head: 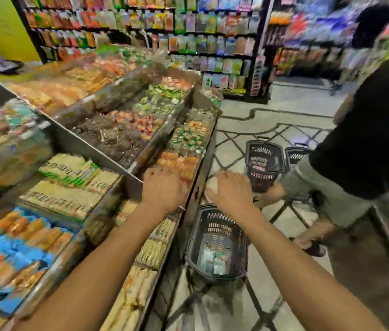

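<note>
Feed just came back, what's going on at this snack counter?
A person is reaching both arms out over a shop's bulk snack bins. The left hand is down on the orange-wrapped snacks in the front bin; blur hides whether its fingers hold any. The right hand hovers open and empty past the bin's edge, near a black shopping basket on the floor that already holds a few packets. Another shopper stands to the right.

The shop floor [284, 99] was pale stone crossed by dark curving lines. Tall black racks [212, 56] hung with bright packets filled the far side, next to a yellow wall [4, 27] at the upper left. Tiered metal bins [81, 144] ran along the left. The light was bright and even. A person [368, 127] in a black top stood at the right.
</note>
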{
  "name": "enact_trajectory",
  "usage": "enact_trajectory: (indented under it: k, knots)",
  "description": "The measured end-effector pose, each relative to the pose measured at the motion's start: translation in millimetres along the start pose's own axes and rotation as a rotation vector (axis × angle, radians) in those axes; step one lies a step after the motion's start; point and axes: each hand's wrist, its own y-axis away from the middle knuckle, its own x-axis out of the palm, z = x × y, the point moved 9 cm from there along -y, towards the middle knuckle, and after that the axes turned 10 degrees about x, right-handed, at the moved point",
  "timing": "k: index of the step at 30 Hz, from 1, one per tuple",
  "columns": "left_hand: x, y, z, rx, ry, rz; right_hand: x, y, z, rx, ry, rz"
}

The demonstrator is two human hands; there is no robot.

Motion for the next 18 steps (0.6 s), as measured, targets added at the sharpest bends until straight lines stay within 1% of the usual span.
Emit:
enact_trajectory:
  k: [2,7,10,14,18]
  knots:
    - [12,-27,-11,0.049,0.059,0.005,8,-15,-19,0.052,0.032,0.011]
    - [55,-90,-33,0.150,0.104,0.059,37,-48,-57,0.199,0.062,0.040]
    - [83,-114,-45,0.193,0.107,0.092,65,-60,-73,0.246,0.057,0.073]
    - [123,-135,-56,0.218,0.118,0.182,102,-77,-96,0.318,0.015,0.122]
    - [161,-156,-64,0.249,0.141,0.261,144,-96,-114,0.337,0.007,0.206]
